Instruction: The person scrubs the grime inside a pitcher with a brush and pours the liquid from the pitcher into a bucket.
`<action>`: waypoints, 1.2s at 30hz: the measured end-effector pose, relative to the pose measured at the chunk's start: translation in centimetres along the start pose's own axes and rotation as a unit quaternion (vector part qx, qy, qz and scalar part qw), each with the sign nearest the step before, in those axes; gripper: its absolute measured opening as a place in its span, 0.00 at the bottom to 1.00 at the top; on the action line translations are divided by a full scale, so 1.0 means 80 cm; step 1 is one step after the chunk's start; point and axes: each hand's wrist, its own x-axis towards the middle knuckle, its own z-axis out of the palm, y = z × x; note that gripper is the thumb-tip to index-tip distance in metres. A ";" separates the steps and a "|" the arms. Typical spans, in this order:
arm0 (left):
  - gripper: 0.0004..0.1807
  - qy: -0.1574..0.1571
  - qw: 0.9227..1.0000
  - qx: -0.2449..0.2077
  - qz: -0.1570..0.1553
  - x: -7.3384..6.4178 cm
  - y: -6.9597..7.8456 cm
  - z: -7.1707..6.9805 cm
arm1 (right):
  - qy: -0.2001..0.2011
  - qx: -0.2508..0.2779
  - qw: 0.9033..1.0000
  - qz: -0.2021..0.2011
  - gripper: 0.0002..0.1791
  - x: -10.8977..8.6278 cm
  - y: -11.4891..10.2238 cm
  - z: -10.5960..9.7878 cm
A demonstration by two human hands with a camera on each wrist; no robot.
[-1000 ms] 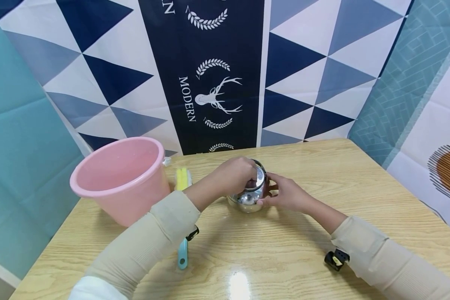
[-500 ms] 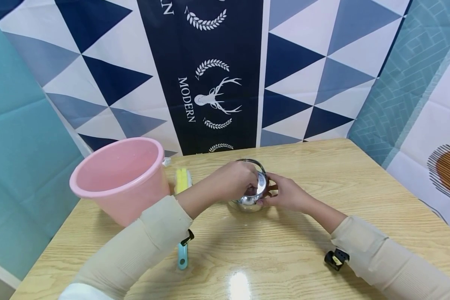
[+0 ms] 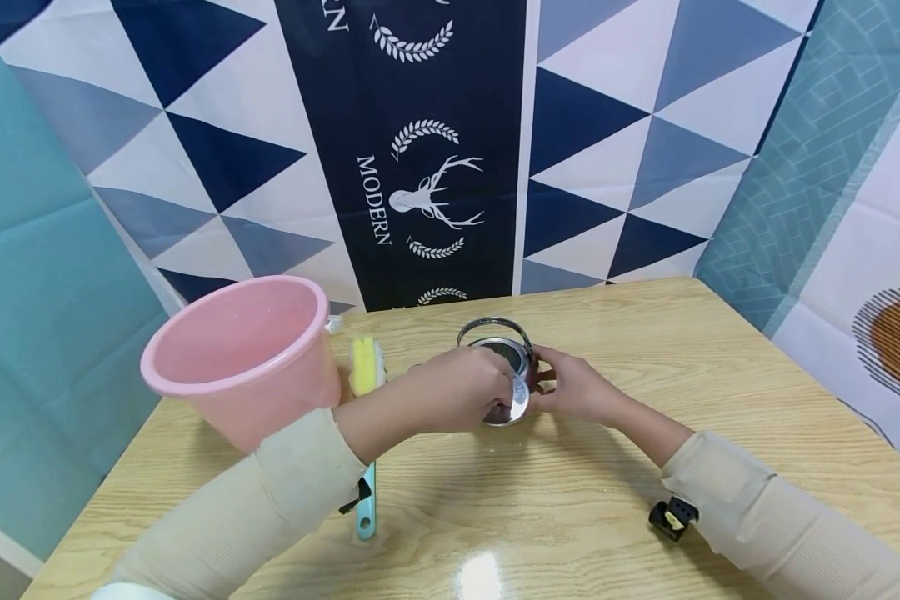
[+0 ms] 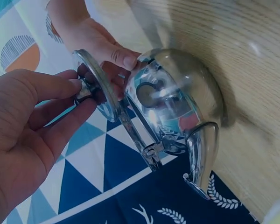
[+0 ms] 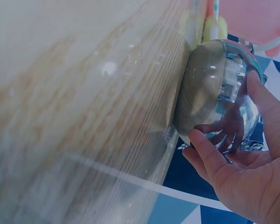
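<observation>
A: From the head view, where's the kettle point(image 3: 522, 358)?
B: On the table point(image 3: 570, 517), its handle point(image 3: 495, 321) standing up toward 12 o'clock. The brush point(image 3: 364, 367) lies at its 9, the pink bucket point(image 3: 288, 412) beyond that.
A: And the hands?
B: Left hand point(image 3: 461, 387) at the kettle's 8, holding the lid point(image 3: 520, 402) off at its 5; right hand point(image 3: 573, 385) at 4, touching its side.
A: Left wrist?
B: Thumb and fingers pinch the lid's knob point(image 4: 84, 92). The lid stands tilted at the kettle's 9; the spout point(image 4: 201, 156) points to 5.
A: Right wrist?
B: Kettle near 3 in the frame. The right hand grips it, thumb at its 2, fingertips point(image 5: 196, 136) round its 7, bucket behind at 1.
</observation>
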 end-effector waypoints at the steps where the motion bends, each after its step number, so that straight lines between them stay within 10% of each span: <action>1: 0.10 -0.003 1.000 0.001 0.000 -0.001 0.001 0.000 | 0.001 0.000 1.000 0.002 0.42 0.000 0.000 0.000; 36: 0.18 -0.120 0.992 -0.037 -0.017 -0.043 -0.008 0.057 | 0.020 -0.007 1.000 -0.008 0.48 0.000 0.004 0.002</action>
